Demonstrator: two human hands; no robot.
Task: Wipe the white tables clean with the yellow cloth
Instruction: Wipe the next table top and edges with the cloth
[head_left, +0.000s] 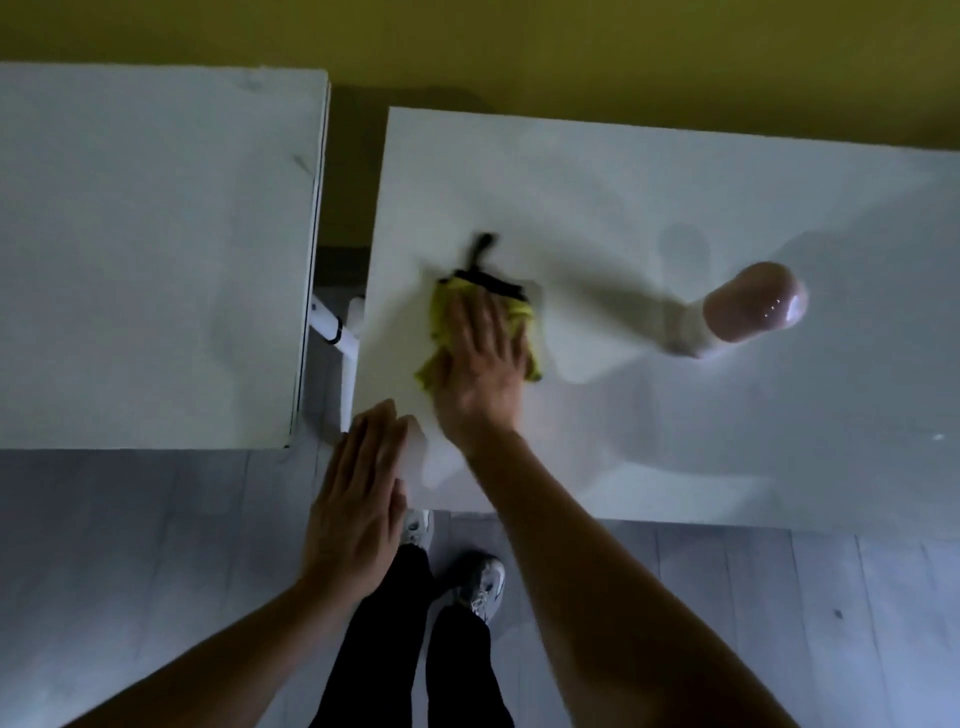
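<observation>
The yellow cloth (444, 317), with a black edge and a black loop at its far side, lies crumpled on the left part of the right white table (675, 415). My right hand (480, 364) presses flat on the cloth, fingers straight and spread. My left hand (358, 499) rests open with straight fingers at that table's near left corner. A second white table (150, 260) stands to the left, across a narrow gap.
A pinkish-brown bottle (753, 309) with a white lower part stands on the right table, right of the cloth. White table legs (337, 332) show in the gap. A yellow wall (519, 41) runs behind. My legs and shoes (483, 582) stand on grey floor.
</observation>
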